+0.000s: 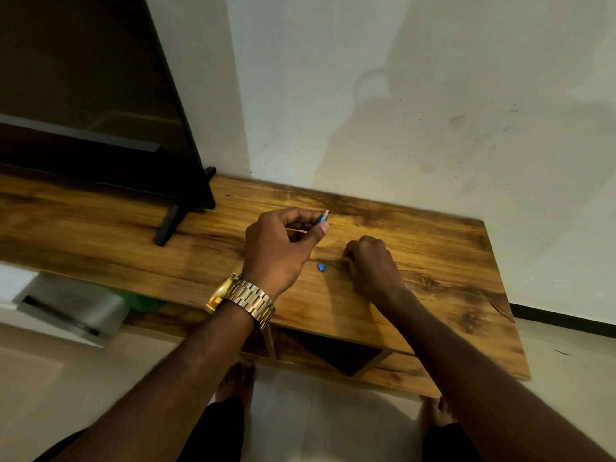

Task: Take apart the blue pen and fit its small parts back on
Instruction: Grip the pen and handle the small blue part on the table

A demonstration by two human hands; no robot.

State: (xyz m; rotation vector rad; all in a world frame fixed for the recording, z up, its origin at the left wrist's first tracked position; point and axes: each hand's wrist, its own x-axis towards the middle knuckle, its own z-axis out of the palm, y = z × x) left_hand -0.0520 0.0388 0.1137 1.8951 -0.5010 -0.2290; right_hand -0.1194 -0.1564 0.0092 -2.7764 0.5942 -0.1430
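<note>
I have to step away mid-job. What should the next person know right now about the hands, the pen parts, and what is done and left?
Left hand: raised over the table, pinching the pen at its tip end.
Right hand: curled, knuckles down on the table; whether it holds anything cannot be seen.
Small blue part: loose on the table between the hands.
Done: at least one part is off.
Left: fit the blue part and any others back on.

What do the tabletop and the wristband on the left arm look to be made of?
The brown tabletop looks like wood or wood-print laminate: bold grain and dark knots, slight sheen. The gold-toned link wristband on the left hand looks like polished metal: separate shiny links.
</note>
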